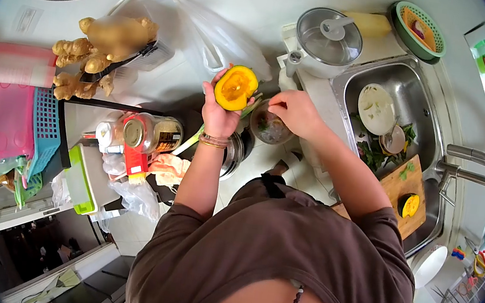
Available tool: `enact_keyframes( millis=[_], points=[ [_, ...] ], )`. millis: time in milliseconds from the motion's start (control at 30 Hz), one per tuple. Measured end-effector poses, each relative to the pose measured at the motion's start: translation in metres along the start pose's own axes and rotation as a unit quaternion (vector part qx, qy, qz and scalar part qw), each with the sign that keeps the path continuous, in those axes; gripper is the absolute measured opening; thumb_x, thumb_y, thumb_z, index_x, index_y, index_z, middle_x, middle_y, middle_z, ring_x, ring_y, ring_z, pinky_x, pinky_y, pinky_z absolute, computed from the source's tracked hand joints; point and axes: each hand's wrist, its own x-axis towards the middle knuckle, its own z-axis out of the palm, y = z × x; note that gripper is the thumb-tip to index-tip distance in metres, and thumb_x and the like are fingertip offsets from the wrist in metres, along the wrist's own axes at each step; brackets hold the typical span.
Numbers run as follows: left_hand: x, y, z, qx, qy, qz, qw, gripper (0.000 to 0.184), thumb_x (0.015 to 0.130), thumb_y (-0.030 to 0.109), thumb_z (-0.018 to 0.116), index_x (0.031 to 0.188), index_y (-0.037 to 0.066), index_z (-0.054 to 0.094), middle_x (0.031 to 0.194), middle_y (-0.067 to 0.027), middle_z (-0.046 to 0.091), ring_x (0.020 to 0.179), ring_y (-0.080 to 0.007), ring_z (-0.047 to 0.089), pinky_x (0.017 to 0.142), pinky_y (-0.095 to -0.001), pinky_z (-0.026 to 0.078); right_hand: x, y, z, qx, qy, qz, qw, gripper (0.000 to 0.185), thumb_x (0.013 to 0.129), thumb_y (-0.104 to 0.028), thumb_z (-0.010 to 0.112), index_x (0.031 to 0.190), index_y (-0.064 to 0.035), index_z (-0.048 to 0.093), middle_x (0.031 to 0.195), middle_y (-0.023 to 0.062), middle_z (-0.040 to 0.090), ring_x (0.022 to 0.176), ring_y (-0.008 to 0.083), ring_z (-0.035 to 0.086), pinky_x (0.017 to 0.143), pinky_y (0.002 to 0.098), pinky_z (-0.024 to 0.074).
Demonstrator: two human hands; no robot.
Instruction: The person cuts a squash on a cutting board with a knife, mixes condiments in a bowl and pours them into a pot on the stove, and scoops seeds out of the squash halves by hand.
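My left hand (221,115) holds a cut pumpkin half (236,88), its orange hollow facing up. To the right of it, my right hand (296,112) hangs over a bin (271,128) lined with a clear bag, its fingertips pinched together; whatever may be between them is too small to make out. Another cut pumpkin piece (409,205) lies on the wooden cutting board (393,182), beside some green leaves.
The steel sink (355,88) contains a white plate (376,110), a small bowl and leafy greens. A lidded pot (329,37) stands behind it, with a green colander (420,31) farther right. Jars (168,135) and bags crowd the left shelf, below ginger roots (96,62).
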Motion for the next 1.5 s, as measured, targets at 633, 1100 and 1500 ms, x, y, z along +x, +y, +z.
enact_keyframes(
  millis=[633,1100,1500],
  points=[
    [-0.006,0.003,-0.007,0.093,-0.066,0.012,0.993,0.06,0.095,0.062,0.033,0.132,0.015,0.042,0.133,-0.0066,0.051,0.119,-0.0262,0.052,0.087,-0.0492,0.049,0.012,-0.004,0.005,-0.102,-0.013,-0.133,0.986,0.023,0.074,0.0,0.053,0.092,-0.0021,0.068,0.091,0.0156,0.065,0.091,0.0355,0.059,0.08,0.0428,0.0485],
    [-0.001,0.003,0.01,0.148,-0.074,0.035,0.986,0.062,0.099,0.055,0.029,0.131,0.005,0.047,0.132,-0.0095,0.05,0.121,-0.0209,0.048,0.106,-0.0359,0.036,0.036,-0.02,0.021,-0.135,-0.005,-0.24,0.961,0.033,0.07,0.004,0.058,0.102,-0.0039,0.063,0.103,0.0106,0.063,0.107,0.0317,0.054,0.09,0.0392,0.0461],
    [0.002,0.005,0.019,0.145,-0.073,0.012,0.987,0.062,0.098,0.057,0.028,0.132,0.008,0.046,0.133,-0.0069,0.049,0.121,-0.0211,0.049,0.102,-0.0369,0.04,0.027,-0.023,0.018,-0.22,0.044,-0.275,0.935,0.027,0.074,-0.005,0.059,0.1,-0.0052,0.064,0.107,0.0083,0.062,0.1,0.0303,0.056,0.089,0.0365,0.0467]
  ],
)
